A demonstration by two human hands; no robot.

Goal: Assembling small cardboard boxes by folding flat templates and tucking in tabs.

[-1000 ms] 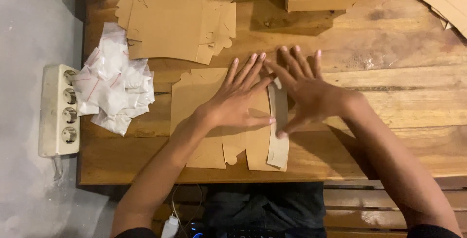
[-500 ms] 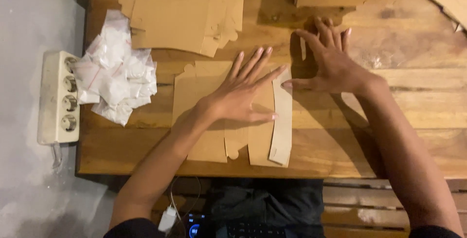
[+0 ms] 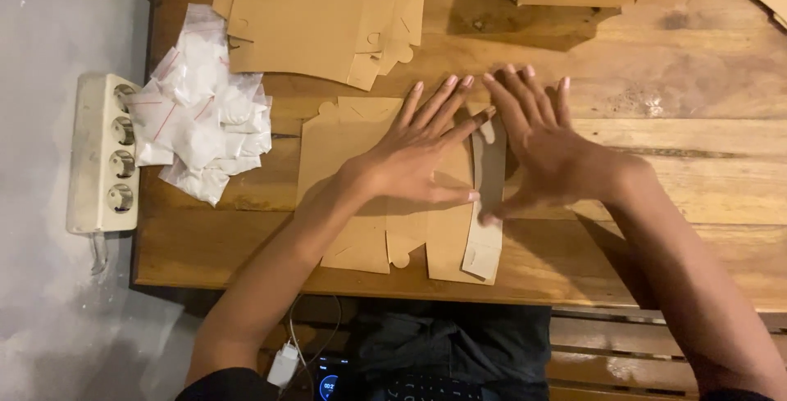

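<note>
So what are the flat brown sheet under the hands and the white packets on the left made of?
The flat brown die-cut sheet looks like thin matte cardboard: uniform tan, crisp cut tabs and fold lines. The small white packets seem to be clear glossy plastic bags, judging by their crinkled sheen, with white contents I cannot identify.

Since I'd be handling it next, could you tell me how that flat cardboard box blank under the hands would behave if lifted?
The cardboard blank looks thin, so probably light. Its cut flaps would likely droop at the creases. The left hand pressing it flat suggests springiness.

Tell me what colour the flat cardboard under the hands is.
Plain light brown; the flat cardboard shows best in the head view.
</note>
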